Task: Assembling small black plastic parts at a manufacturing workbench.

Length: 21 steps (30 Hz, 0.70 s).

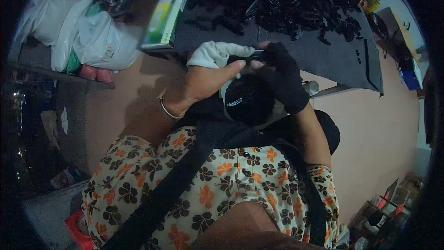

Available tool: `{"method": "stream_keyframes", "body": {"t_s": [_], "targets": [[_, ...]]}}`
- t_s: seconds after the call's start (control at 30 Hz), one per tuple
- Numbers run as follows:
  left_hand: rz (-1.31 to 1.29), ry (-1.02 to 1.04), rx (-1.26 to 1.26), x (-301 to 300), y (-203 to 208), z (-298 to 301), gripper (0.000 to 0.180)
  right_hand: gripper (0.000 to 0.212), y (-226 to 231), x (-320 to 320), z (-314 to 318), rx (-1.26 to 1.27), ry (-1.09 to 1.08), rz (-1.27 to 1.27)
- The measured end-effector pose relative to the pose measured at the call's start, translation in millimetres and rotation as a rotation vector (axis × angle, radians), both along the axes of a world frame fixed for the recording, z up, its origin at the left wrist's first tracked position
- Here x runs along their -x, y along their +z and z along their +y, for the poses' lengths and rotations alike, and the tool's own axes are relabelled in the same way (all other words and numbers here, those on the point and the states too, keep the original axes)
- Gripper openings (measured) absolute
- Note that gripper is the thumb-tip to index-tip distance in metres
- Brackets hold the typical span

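In front of me at the table's near edge, my two hands meet around a small dark, glossy piece (260, 56). My left hand (203, 82), bare with a bangle at the wrist, is closed with its thumb against the piece, and a crumpled white cloth (212, 55) is bunched in its fingers. My right hand (286, 76) wears a black fingerless glove and pinches the piece's other side. What kind of piece it is cannot be made out. Just below the hands is a round black thing (252, 102) with a pale rim and a small white mark.
Many black parts (296, 7) lie heaped on the dark grey table (319, 60). A green and yellow box (164, 21) stands at its left corner. White plastic bags (99, 41) fill a shelf at left. A metal cylinder (311, 88) sits beside my right wrist, below the table edge.
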<state>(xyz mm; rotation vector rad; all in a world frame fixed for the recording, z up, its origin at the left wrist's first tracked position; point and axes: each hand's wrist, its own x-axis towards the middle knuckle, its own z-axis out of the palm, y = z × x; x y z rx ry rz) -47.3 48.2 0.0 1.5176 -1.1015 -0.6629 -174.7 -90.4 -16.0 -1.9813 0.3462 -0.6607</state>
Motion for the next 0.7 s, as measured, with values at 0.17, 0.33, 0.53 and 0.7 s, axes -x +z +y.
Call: {"method": "stream_keyframes", "body": {"t_s": [0.17,0.33,0.53,0.7], "targets": [[-0.232,-0.084,0.074,1.5,-1.2,-7.6,0.027,0.028,8.2,9.1,-13.5,-0.251,0.136,0.231],[-0.568,-0.096,-0.126,-13.4,22.1,-19.2,0.043,0.028,5.0,18.3,-46.1,0.291,0.097,0.194],[-1.168,0.231,-0.214,-35.0,3.0,-53.7,0.038,0.031,-8.2,-1.5,-86.5,0.827,-0.474,0.297],[-1.179,0.367,-0.122,-49.0,-12.6,-55.5,0.025,0.031,-6.7,5.9,-89.2,0.715,-0.441,0.204]]}}
